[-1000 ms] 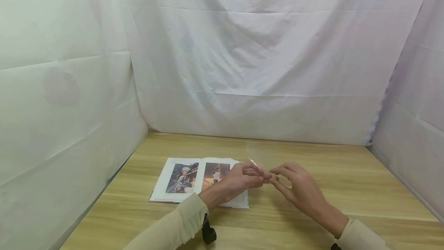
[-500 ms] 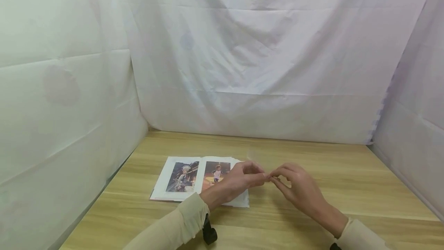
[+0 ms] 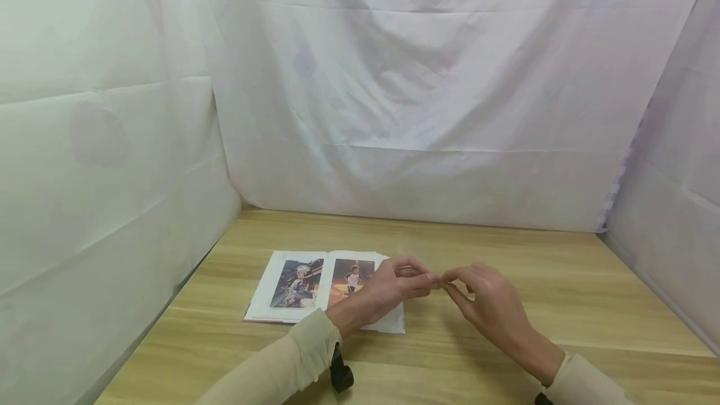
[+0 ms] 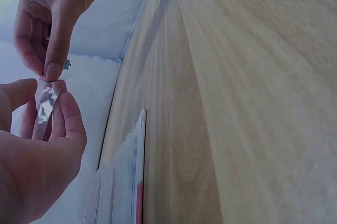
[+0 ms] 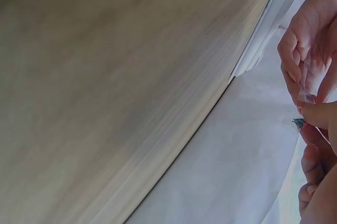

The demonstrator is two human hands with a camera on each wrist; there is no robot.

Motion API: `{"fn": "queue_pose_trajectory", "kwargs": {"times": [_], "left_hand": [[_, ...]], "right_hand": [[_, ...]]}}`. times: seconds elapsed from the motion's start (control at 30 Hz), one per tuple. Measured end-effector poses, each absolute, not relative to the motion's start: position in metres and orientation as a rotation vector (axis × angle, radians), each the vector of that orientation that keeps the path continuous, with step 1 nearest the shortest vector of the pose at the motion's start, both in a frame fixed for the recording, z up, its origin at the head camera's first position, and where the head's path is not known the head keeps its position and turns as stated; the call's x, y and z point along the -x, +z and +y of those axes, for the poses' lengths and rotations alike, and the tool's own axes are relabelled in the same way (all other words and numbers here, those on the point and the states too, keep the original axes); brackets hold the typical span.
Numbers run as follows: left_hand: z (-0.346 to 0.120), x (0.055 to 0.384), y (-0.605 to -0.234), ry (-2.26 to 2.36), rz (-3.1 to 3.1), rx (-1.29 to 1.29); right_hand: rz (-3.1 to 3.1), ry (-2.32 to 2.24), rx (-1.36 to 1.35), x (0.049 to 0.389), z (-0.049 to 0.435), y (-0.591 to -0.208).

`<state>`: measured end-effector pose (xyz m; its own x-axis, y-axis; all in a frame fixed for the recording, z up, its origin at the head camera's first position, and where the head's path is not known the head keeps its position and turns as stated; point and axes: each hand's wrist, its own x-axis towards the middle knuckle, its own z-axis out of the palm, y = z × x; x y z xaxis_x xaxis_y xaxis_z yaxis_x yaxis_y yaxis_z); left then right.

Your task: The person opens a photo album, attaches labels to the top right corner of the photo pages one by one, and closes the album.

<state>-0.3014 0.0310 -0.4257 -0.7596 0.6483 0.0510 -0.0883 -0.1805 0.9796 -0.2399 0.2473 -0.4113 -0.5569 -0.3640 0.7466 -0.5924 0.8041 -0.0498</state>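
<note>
My left hand (image 3: 390,285) holds a strip of clear, shiny plastic film (image 4: 46,105) above the table, to the right of an open photo album (image 3: 257,295). In the left wrist view the film lies along the fingers, its upper end at the fingertips. There my right hand (image 3: 497,308) pinches with thumb and forefinger, the tips of both hands meeting. A small green piece (image 5: 299,123) shows beside the right fingertips in both wrist views. Most of the film is hidden by the fingers in the head view.
The album lies flat on the wooden table (image 3: 562,305), with a photo on each page; my left forearm covers part of its right page. White cloth walls (image 3: 422,111) enclose the back and sides. A black wrist camera (image 3: 340,375) hangs under the left sleeve.
The fingertips of both hands have come together. The film that stood up above the left fingers, and small dark bits by the right fingertips, show less now. The album has stayed put.
</note>
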Motion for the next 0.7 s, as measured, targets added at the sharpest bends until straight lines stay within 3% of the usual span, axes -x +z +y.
{"fn": "queue_pose_trajectory", "kwargs": {"times": [0.37,0.7], "left_hand": [[0.0307,0.2998,-0.4248,2.013,1.562,-0.693],[0.0308,0.2993,-0.4258,2.083,1.585,-0.547]], "right_hand": [[-2.152,0.373,-0.742,0.2426,0.2453,-0.4106],[-2.221,0.429,-0.769,0.2406,0.244,-0.4123]]}}
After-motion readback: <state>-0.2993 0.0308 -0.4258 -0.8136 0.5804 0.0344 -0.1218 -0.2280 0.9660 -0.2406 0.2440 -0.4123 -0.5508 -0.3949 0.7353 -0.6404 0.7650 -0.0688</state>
